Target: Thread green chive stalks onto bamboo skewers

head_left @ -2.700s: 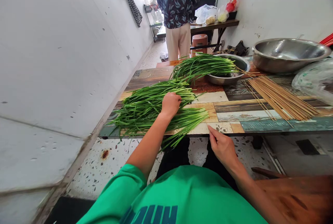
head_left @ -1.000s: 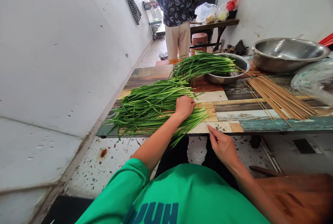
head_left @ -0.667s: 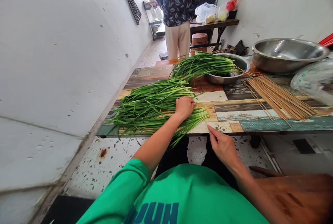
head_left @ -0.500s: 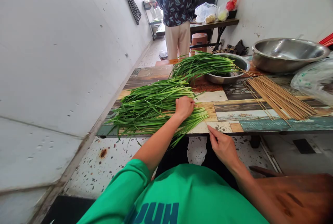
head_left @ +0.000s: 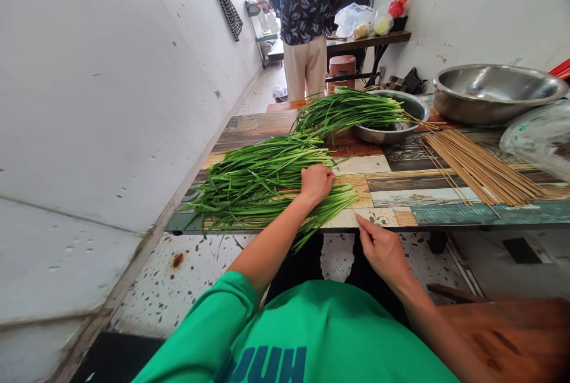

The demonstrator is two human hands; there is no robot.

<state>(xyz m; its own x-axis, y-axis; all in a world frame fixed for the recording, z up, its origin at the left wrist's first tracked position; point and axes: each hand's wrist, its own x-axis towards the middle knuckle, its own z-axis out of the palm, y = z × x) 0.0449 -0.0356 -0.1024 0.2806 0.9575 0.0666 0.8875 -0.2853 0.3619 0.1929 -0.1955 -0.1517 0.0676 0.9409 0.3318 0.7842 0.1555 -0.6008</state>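
Observation:
Bunches of long green garlic chives [head_left: 249, 178] lie across the near left of the table, pale stem ends to the right. My left hand [head_left: 317, 184] rests among them, fingers curled down around some stems; its fingertips are partly hidden. A front bunch [head_left: 327, 208] runs under my left forearm, with some leaves hanging over the edge. My right hand [head_left: 383, 251] is at the table's front edge, thumb and forefinger close together and the other fingers curled. Whatever it may pinch is too small to make out. Bamboo skewers [head_left: 483, 169] lie fanned on the right.
More chives [head_left: 351, 111], with skewers at their stem ends, lie over a steel bowl [head_left: 383, 135]. A larger steel basin [head_left: 494, 107] and a clear plastic bag [head_left: 537, 139] stand at right. Behind the patterned table [head_left: 401, 181], a person [head_left: 305, 21] stands by another table [head_left: 369, 43].
Both hands keep nearly the same pose and place. The whole view has shifted very slightly; the chives and skewers lie as before.

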